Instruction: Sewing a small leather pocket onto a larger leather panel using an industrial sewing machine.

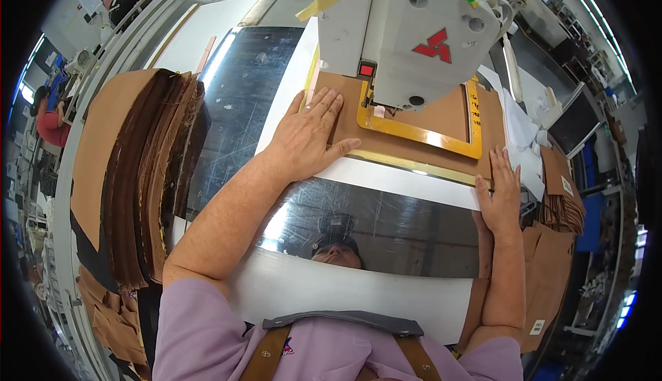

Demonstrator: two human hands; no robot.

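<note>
A flat brown panel [414, 152] lies under the head of a large white sewing machine [441, 29]. Over the panel sits a yellow rectangular frame [417, 135], its far side hidden by the machine. My left hand [314, 129] rests flat on the panel's left edge, fingers stretched out and a ring on one finger. At the panel's right front corner, my right hand [500, 191] lies with its fingers extended along the edge. A yellow strip [396, 163] runs along the panel's near edge, above a white sheet [372, 176]. Neither hand grips anything.
A shiny metal plate [414, 233] covers the near worktop. To the left stands a thick stack of brown panels [127, 167]; more brown pieces [548, 277] lie at the right. A dark monitor [576, 119] is at the far right. Other people [52, 115] work in the left background.
</note>
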